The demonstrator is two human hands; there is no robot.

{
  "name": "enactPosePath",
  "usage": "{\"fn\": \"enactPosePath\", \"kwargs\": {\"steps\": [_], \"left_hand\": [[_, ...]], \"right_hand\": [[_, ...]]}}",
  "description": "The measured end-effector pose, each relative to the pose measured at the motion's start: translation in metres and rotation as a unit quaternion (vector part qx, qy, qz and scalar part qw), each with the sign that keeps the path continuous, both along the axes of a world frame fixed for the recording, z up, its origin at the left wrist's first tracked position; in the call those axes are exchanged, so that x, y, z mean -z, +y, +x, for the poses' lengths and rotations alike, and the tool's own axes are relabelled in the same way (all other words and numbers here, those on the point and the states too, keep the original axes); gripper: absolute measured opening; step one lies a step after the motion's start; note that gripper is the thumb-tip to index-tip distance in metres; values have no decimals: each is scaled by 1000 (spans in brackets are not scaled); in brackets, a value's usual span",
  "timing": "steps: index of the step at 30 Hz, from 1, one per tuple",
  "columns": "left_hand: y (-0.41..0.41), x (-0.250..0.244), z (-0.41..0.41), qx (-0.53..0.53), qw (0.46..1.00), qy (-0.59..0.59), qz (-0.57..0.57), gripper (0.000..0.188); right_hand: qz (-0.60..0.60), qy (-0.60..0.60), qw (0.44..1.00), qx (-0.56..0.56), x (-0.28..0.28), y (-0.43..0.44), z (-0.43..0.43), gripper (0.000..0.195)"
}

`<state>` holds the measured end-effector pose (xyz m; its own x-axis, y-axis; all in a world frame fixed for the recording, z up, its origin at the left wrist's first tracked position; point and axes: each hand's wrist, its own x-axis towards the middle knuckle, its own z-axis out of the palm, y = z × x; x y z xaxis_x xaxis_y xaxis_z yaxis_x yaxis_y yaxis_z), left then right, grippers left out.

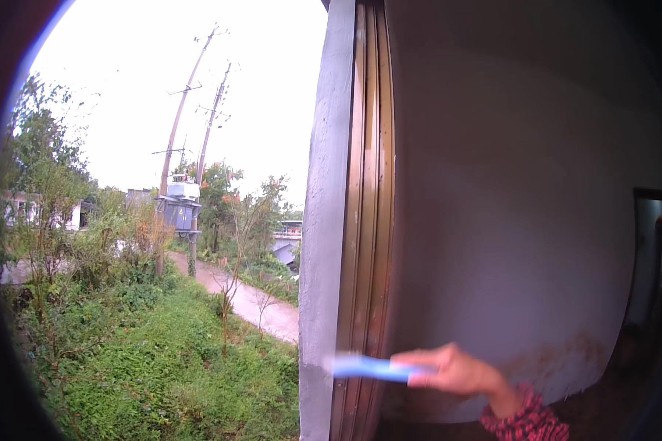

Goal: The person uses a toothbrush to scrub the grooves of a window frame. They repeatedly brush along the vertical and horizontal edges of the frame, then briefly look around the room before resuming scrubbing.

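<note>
My right hand (455,370), with a red and black checked cuff, grips a blurred blue brush-like tool (370,368) by its handle. The tool lies about level, and its pale end points left, over the edge of the window frame and the grey wall end. Whether that end touches the wall cannot be told. Behind it stands a brown metal sliding-window frame (366,220) with several upright tracks, beside the rough grey wall edge (324,209). My left hand is out of view.
Right of the frame runs a dark interior wall (502,220) with stained patches low down, and a doorway (648,264) beyond. Outside are green shrubs (198,353), a path (254,303) and utility poles with a transformer (182,204).
</note>
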<state>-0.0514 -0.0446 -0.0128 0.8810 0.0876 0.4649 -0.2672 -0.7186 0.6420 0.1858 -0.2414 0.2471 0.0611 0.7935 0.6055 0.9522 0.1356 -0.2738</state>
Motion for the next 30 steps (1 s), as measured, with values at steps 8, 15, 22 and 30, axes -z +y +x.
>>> {"fn": "enactPosePath", "kwargs": {"steps": [8, 15, 22, 30], "left_hand": [[11, 96, 22, -13, 987, -43, 153, 39], [24, 123, 29, 34, 974, -73, 210, 57], [13, 104, 22, 17, 990, -59, 126, 43], [1, 67, 7, -32, 990, -123, 58, 38]], "right_hand": [[453, -283, 833, 149, -312, 76, 29, 35], [485, -243, 795, 271, -431, 92, 24, 34], [380, -308, 852, 187, -308, 65, 22, 38], [48, -126, 972, 193, 39, -4, -14, 49]]}}
